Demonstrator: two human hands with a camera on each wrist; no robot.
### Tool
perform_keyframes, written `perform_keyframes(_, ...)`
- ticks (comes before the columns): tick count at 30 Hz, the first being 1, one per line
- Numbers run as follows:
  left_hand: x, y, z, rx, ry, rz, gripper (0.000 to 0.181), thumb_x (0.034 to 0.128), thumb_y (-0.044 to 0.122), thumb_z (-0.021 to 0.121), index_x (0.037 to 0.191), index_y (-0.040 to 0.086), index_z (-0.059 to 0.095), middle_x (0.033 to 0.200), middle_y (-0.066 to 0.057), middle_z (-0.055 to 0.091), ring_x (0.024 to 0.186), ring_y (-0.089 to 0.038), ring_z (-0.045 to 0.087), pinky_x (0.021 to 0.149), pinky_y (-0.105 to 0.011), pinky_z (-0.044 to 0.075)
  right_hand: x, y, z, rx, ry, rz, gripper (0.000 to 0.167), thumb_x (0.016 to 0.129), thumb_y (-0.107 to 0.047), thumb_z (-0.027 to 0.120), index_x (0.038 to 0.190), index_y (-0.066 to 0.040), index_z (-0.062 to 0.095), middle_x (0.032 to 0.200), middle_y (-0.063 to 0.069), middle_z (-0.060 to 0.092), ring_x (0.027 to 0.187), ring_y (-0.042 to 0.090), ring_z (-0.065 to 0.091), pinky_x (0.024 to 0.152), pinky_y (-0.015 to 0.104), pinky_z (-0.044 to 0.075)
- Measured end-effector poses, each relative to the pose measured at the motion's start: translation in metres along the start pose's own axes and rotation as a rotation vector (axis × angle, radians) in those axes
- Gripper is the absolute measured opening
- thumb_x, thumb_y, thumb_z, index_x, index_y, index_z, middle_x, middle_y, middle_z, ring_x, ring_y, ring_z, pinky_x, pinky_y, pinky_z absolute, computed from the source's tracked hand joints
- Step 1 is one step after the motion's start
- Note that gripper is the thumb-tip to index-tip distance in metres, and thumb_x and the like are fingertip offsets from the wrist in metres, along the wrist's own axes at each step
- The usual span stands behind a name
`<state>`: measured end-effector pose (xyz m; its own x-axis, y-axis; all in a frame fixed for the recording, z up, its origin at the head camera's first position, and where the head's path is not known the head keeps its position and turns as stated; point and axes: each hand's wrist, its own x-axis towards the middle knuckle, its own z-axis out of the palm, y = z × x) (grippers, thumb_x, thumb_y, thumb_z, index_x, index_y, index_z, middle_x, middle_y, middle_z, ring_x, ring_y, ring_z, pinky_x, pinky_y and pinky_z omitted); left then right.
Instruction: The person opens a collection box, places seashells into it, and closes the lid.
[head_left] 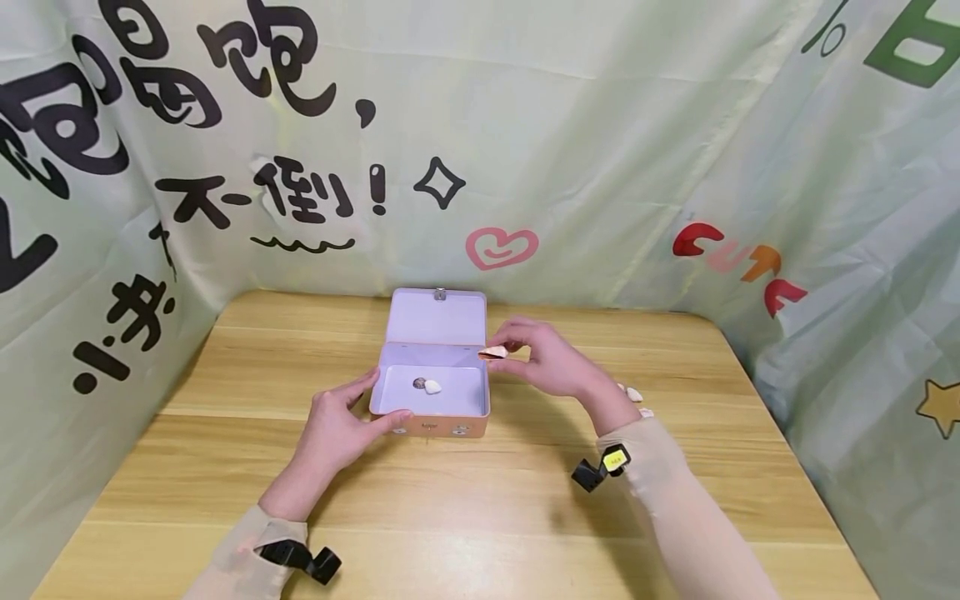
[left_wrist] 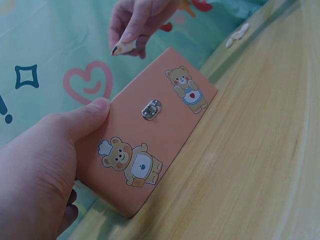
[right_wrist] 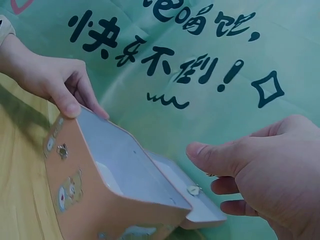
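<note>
An orange tin box (head_left: 442,427) with bear pictures and a pale lilac inside stands on the table, its hinged lid (head_left: 437,317) tipped back. Two shells lie on its floor, a dark shell (head_left: 419,383) against a white shell (head_left: 432,387). My left hand (head_left: 341,425) grips the box at its left end, thumb on the front wall and fingers along the side. Over the box's right rim, my right hand (head_left: 546,360) pinches a pale shell (head_left: 493,353) with a brownish opening between thumb and fingers. In the right wrist view that shell is mostly hidden.
More white shells (head_left: 634,394) lie on the wooden table (head_left: 525,517) to the right, partly behind my right forearm. A printed cloth curtain (head_left: 585,167) hangs behind the table and along both sides.
</note>
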<state>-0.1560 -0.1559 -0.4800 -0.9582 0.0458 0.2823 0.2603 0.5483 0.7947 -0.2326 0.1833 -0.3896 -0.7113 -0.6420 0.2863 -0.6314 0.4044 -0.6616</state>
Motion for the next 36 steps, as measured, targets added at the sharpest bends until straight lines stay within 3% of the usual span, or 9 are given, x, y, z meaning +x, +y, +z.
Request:
perform_keyframes(5,0.0,-0.001,0.0,0.001,0.001,0.001,0.1,0.0721,0.064,0.091,0.142,-0.001,0.063,0.144,-0.011,0.061,0.134,-0.036,0.057,0.106,-0.052,0.05,0.013,0.001,0.012,0.036,-0.011,-0.046,0.019,0.094,-0.012,0.084,0.112,-0.012,0.08,0.103,-0.007,0.071,0.094,0.015,0.064,0.09,0.047,0.058)
perform_keyframes(12,0.001,-0.001,0.0,0.009,0.002,0.002,0.102,0.072,0.067,0.09,0.142,-0.002,0.063,0.144,-0.011,0.061,0.133,-0.036,0.057,0.106,-0.053,0.05,0.028,-0.001,0.029,0.052,-0.036,-0.065,0.02,0.092,-0.012,0.086,0.111,-0.008,0.08,0.1,-0.005,0.07,0.093,0.016,0.064,0.087,0.048,0.059)
perform_keyframes(24,0.001,0.001,0.0,0.02,0.005,0.005,0.086,0.0756,0.04,0.099,0.141,-0.003,0.063,0.143,-0.013,0.061,0.133,-0.037,0.058,0.106,-0.054,0.05,0.044,-0.004,0.058,0.051,-0.111,-0.029,0.021,0.093,-0.016,0.085,0.112,-0.008,0.079,0.099,-0.004,0.067,0.093,0.023,0.063,0.089,0.046,0.058)
perform_keyframes(28,0.001,0.001,0.0,0.018,0.009,0.01,0.087,0.0753,0.042,0.098,0.141,-0.003,0.064,0.143,-0.014,0.062,0.132,-0.037,0.058,0.105,-0.054,0.051,0.048,-0.005,0.065,0.055,-0.136,-0.026,0.019,0.093,-0.015,0.085,0.109,-0.009,0.078,0.097,-0.003,0.067,0.094,0.026,0.064,0.09,0.047,0.058)
perform_keyframes(36,0.001,0.0,-0.001,0.025,0.024,0.029,0.092,0.0738,0.054,0.096,0.14,-0.002,0.065,0.14,-0.013,0.064,0.13,-0.036,0.06,0.104,-0.053,0.052,0.056,-0.007,0.075,-0.008,-0.185,-0.017,0.019,0.095,-0.018,0.084,0.109,-0.007,0.078,0.097,-0.001,0.066,0.093,0.022,0.062,0.088,0.035,0.056)
